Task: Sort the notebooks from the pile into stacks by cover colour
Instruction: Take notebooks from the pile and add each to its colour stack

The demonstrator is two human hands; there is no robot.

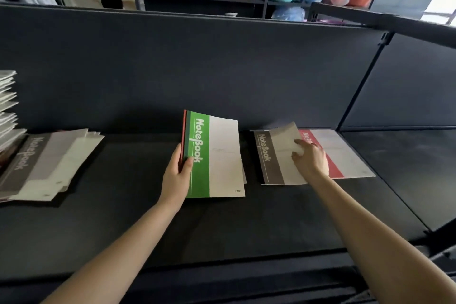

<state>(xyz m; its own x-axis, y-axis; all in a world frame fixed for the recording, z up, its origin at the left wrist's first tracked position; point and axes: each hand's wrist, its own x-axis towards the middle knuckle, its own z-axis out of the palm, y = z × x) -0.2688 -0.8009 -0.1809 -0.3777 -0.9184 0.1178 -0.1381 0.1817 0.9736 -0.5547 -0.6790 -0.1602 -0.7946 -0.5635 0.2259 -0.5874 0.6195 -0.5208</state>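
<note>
My left hand [178, 175] grips the spine edge of a small bundle of notebooks, tilted up off the table; a green-and-white notebook [217, 155] is on top, and a red cover edge shows beneath. To the right, a grey notebook [270, 158] lies flat on the table. My right hand [309, 159] rests on it with fingers on its white half, whose far corner is lifted. A red notebook [345, 153] lies flat just right of the grey one, partly under my hand. A spread pile of notebooks [47, 163], grey cover on top, sits at the left.
A tall stack of white-edged notebooks [7, 106] stands at the far left edge. The dark table [246, 224] is walled by dark partition panels [222, 69] behind and to the right. Shelves with coloured tubs and two people are beyond the partition.
</note>
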